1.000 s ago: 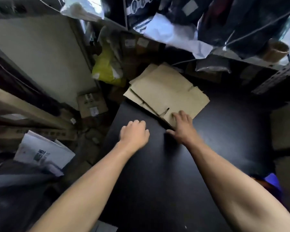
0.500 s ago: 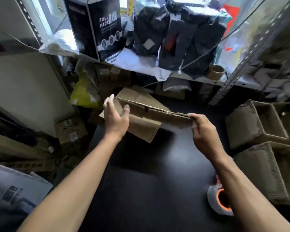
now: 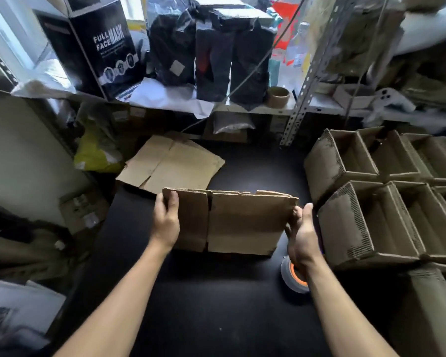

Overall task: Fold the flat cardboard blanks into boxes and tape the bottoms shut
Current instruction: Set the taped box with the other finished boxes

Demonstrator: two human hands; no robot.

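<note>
**Cardboard blank held upright by both ends, not yet opened**

Cardboard first: we hold one flat blank (image 3: 232,222) on edge above the black table (image 3: 204,305), its face turned toward us. Our left hand (image 3: 166,222) grips the left end, thumb over the near face and fingers curled behind. Our right hand (image 3: 303,235) grips the right end the same way; its fingertips are hidden behind the board. We judge this two-ended hold is meant for pushing the ends toward each other so the flattened sleeve springs open into a tube.

A slit between flaps runs down the face just right of our left thumb.

Beyond our left fingers, more flat blanks (image 3: 173,166) lie stacked at the table's far edge, within reach for the next round.

Just below our right wrist sits the tape roll (image 3: 294,278) with an orange core, close by for sealing bottoms.

Right of our right fingers, finished boxes (image 3: 366,202) are stacked on their sides, open mouths up and out, kept off the work area.

Nothing is folded or taped on this blank yet.
</note>
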